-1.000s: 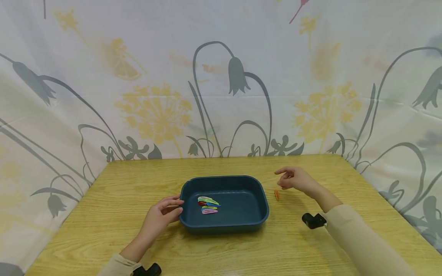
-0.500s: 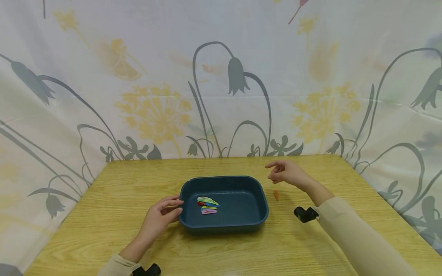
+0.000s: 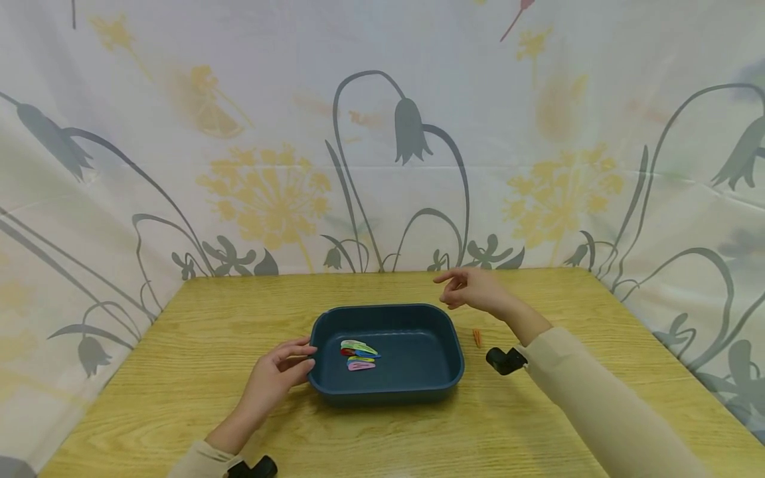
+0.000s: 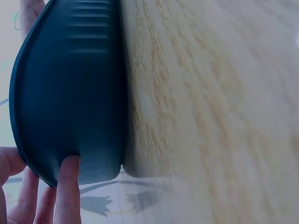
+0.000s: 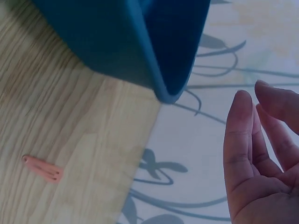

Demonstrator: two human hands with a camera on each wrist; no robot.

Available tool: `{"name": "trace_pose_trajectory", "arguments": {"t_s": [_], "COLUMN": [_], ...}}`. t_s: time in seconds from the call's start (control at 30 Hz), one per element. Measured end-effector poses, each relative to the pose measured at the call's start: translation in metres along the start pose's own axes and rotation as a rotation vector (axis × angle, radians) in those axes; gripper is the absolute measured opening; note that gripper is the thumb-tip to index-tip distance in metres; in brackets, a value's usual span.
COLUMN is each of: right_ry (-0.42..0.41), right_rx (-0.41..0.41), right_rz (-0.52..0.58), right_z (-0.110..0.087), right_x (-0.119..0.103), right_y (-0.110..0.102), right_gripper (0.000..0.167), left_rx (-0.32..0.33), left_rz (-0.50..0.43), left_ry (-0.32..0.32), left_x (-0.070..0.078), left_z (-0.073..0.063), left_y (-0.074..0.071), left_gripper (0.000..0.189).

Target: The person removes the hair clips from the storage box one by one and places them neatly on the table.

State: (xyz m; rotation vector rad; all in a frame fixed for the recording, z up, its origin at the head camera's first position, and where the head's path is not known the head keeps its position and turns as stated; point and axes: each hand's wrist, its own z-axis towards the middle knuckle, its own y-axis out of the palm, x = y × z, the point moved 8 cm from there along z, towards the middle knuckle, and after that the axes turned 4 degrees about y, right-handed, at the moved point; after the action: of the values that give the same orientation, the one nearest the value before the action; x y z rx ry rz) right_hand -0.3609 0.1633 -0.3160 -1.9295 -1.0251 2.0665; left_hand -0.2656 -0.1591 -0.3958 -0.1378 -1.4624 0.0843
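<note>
Blue tray [image 3: 412, 362] was gripped by the left hand [image 3: 275, 373], orange clip [image 5: 43, 169] seemingly awaiting pinching by the half-curled, empty right hand [image 3: 481, 292].

I have my right hand [image 5: 254, 182] near the blue tray [image 5: 121, 51] but apart from it, my fingers bent and their tips close to one another; part of my palm shows. I see only a piece of the tray: its smooth outer wall, 1 rounded corner of the rim and a dark slice of the inside. On the wood-grained table [image 5: 88, 126], right of the tray and well apart from my hand, lies 1 salmon-coloured hair clip [image 5: 43, 169] with 1 small round hole at its narrow end. Beyond the table's far edge is a pale cloth [image 5: 201, 144] printed with grey stems and leaves.
</note>
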Motion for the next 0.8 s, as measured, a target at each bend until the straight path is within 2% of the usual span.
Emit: {"name": "trace_pose_trajectory", "arguments": {"t_s": [0.27,0.8], "right_ry": [-0.029,-0.084], "right_rx": [-0.04,-0.107], "right_rz": [0.041,0.017], "right_z": [0.01,0.023], "right_x": [-0.015,-0.03], "right_y": [0.018,0.053], "right_gripper": [0.037,0.035], "left_rx": [-0.011,-0.013], "left_rz": [-0.014,-0.017], "left_ry": [0.005,0.001], "left_x": [0.002,0.002], "left_z": [0.001,-0.001], "left_y": [0.001,0.001], "left_gripper": [0.027,0.029]}}
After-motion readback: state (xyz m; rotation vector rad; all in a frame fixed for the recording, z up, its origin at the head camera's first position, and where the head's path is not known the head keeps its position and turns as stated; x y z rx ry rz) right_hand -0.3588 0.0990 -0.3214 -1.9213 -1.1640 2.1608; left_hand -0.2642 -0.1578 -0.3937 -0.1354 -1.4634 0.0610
